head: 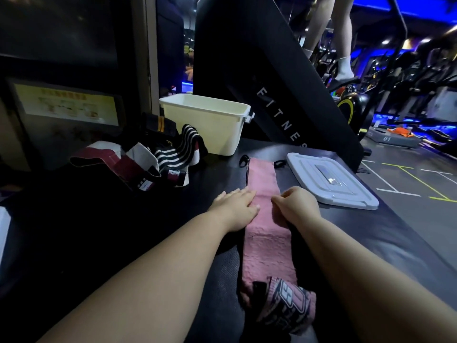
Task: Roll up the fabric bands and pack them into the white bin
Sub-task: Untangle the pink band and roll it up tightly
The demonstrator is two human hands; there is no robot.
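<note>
A long pink fabric band (pixel 263 181) lies stretched out on the black surface (pixel 173 243), running from the near edge toward the white bin (pixel 210 125). Its near end, printed in black, is folded over. My left hand (pixel 235 206) lies flat with straight fingers on the band's left edge. My right hand (pixel 296 204) has curled fingers resting on the band's right edge; whether it pinches the cloth is hidden. The bin stands at the back with its top open. A pile of other bands (pixel 148 157), striped black-white and maroon-white, sits left of the bin.
The bin's grey-white lid (pixel 331 181) lies flat to the right of the pink band. A black fitness machine (pixel 272 82) rises behind the bin. A person's legs are on equipment at the far right. The surface's right edge drops to the gym floor.
</note>
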